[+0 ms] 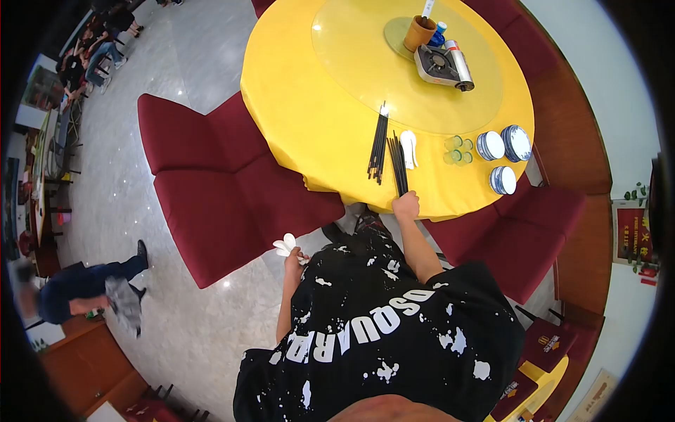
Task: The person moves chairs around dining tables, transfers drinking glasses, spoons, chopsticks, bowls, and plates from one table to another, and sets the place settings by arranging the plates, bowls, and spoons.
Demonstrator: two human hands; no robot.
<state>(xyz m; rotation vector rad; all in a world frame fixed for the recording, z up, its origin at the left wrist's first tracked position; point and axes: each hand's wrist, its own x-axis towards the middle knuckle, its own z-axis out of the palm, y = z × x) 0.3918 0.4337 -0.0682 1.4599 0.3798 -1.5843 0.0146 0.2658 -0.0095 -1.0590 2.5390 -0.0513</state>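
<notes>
My left hand [296, 260], low beside my body, is closed around several white soup spoons [285, 245] whose bowls fan outward. At the table's near edge my right hand [406, 206] is closed on the lower ends of a bundle of black chopsticks [398, 162]. Just left of it, a second bundle of chopsticks [377, 148] lies on the yellow tablecloth [316, 151]. More white spoons [408, 149] are stacked right of the held bundle. Several small green-tinted glasses [457, 150] stand further right, near stacks of blue-and-white dishes [502, 180].
A portable gas stove [439, 65] and a brown pot [419, 34] sit on the glass turntable [358, 70]. Dark red chairs [232, 218] flank me at the table. A person in dark clothes [77, 292] is at left; others sit far back.
</notes>
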